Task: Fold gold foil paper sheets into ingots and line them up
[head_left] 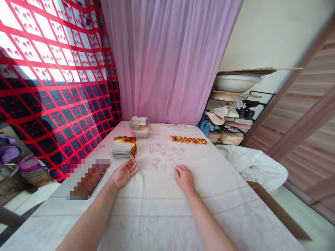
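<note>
My left hand (125, 173) lies palm up on the tablecloth, its fingers apart and a little curled, holding nothing. Its fingertips reach the near right corner of a stack of gold foil and whitish paper sheets (122, 150); whether they touch it I cannot tell. On the right, my right hand (185, 177) rests on the cloth, back upward, with fingers curled in and no object showing. Beyond it runs a row of folded gold foil pieces (188, 139). Farther back, behind the stack, sits a clear plastic bag (140, 127) with more paper and gold foil inside.
A white flowered cloth covers the table (157, 202). A blurred-out flat object (89, 179) lies at the left edge. To the right are a loaded shelf (232, 115), a white plastic bag (259, 167) and a cardboard box (277, 209). Curtains (167, 62) hang behind.
</note>
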